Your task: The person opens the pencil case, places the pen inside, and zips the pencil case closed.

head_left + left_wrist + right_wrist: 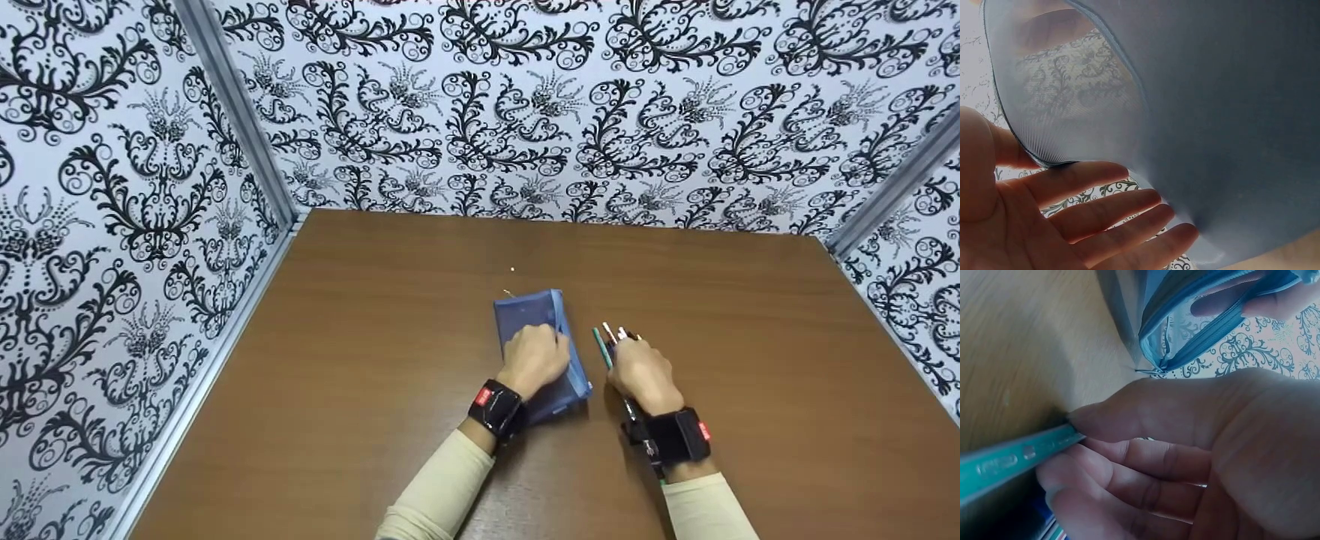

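Note:
A blue mesh zip pouch [525, 307] is held at the middle of the table by my left hand [535, 358]. In the left wrist view, the thumb and index finger [1078, 179] pinch the pouch's edge [1050, 163]. Its zipper [1207, 295] gapes toward my right hand in the right wrist view. Just right of the pouch, my right hand [646, 375] grips a bundle of pencils and pens. A teal pencil [1010, 464] lies between its thumb and fingers, with other pens [1053, 529] below, partly hidden by the fingers. Several tips [609, 330] stick out past the hand.
The brown wooden table [375, 300] is bounded by patterned walls [525, 112] at the back and sides. Metal frame strips [240, 112] run along the corners. A tiny white speck [512, 268] lies beyond the pouch.

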Motion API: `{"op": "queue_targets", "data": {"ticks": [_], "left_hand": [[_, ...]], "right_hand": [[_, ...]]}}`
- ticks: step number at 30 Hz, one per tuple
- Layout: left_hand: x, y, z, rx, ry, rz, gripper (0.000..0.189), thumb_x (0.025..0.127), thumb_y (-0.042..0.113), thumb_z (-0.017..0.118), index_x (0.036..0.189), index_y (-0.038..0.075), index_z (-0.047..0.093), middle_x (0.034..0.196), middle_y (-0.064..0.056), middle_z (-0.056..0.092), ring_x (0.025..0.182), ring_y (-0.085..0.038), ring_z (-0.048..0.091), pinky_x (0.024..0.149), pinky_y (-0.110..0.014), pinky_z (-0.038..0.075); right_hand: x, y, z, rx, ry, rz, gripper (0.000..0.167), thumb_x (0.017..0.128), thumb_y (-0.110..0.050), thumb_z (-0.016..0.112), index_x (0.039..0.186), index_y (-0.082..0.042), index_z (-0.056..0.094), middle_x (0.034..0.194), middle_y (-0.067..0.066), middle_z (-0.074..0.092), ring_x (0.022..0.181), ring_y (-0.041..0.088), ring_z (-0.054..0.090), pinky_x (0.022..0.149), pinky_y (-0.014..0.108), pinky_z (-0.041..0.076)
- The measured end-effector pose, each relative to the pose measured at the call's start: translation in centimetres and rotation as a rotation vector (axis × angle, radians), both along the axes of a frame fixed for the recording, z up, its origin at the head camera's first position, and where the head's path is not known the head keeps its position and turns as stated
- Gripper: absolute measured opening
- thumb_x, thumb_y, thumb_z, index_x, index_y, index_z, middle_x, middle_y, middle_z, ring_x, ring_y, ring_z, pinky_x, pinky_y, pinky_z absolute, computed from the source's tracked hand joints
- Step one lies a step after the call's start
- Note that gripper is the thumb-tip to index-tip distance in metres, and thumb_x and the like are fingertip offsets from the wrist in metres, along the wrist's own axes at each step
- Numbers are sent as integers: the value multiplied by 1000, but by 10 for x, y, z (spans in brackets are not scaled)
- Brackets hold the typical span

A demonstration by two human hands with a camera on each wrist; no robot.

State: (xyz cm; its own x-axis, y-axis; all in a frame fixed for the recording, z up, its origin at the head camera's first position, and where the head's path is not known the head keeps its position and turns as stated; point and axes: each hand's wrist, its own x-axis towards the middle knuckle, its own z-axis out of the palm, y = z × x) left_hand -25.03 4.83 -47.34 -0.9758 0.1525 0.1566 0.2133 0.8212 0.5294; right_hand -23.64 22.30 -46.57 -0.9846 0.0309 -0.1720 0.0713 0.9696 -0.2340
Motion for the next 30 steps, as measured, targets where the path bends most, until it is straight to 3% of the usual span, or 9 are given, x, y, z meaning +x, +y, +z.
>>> {"op": "queue_targets", "data": {"ticks": [8, 13, 20, 30], "left_hand": [[0, 1, 0, -11, 4, -8, 38, 96, 28, 48, 64, 13, 61, 86, -11, 73, 82, -28, 71, 68, -46, 55], [0, 0, 0, -4, 10, -11, 39, 97, 27, 47, 62, 14, 58, 83, -10, 72, 80, -28, 71, 66, -45, 55], [-2, -1, -2, 7, 20, -9, 38, 97, 26, 46, 63, 14, 57, 81, -11, 71, 75, -28, 70, 64, -44, 55], [0, 0, -1, 8, 48, -8, 37, 96, 23, 45, 63, 12, 57, 83, -14, 73, 78, -32, 72, 64, -47, 55]], "right_hand": [[-1, 1, 2, -25, -15, -9, 9, 79, -8, 64, 75, -2, 58, 85, 19, 62, 80, 39, 63, 66, 54, 51], [-2, 4, 5, -92, -23, -30, 16, 79, -12, 68, 84, 1, 60, 84, 16, 61, 75, 33, 59, 63, 49, 49], [-5, 13, 8, -195, -9, -44, 12, 84, -17, 70, 83, -6, 69, 82, 10, 63, 72, 27, 58, 61, 41, 46], [-5, 21, 10, -284, 153, -57, 13, 82, -18, 72, 79, -5, 71, 81, 11, 69, 76, 29, 62, 69, 46, 50]]}}
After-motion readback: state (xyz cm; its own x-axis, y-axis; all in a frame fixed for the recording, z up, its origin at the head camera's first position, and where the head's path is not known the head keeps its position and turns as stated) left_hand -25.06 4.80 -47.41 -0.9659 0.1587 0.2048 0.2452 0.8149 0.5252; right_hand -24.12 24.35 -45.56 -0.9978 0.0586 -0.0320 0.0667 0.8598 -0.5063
